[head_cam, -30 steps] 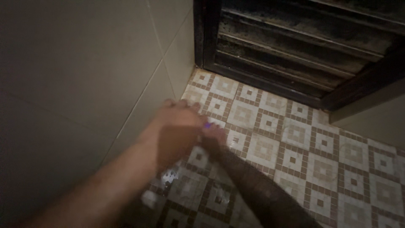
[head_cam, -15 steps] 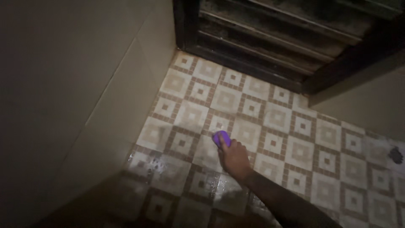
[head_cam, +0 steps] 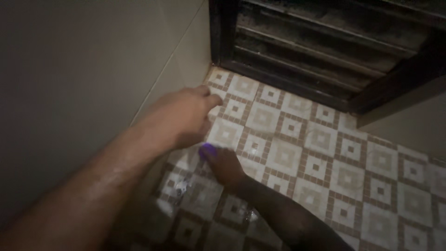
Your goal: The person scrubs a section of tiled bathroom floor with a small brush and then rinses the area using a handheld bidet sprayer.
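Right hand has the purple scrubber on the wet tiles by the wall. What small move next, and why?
Probably stroke the purple scrubber toward the door corner: the right hand presses it onto the patterned floor, with wet sheen only nearer the camera. The left hand hovers over that path.

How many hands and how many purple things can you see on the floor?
Hands: 2, the left hand and the right hand
Purple things: 1, the purple scrubber under the right hand
Total: 3
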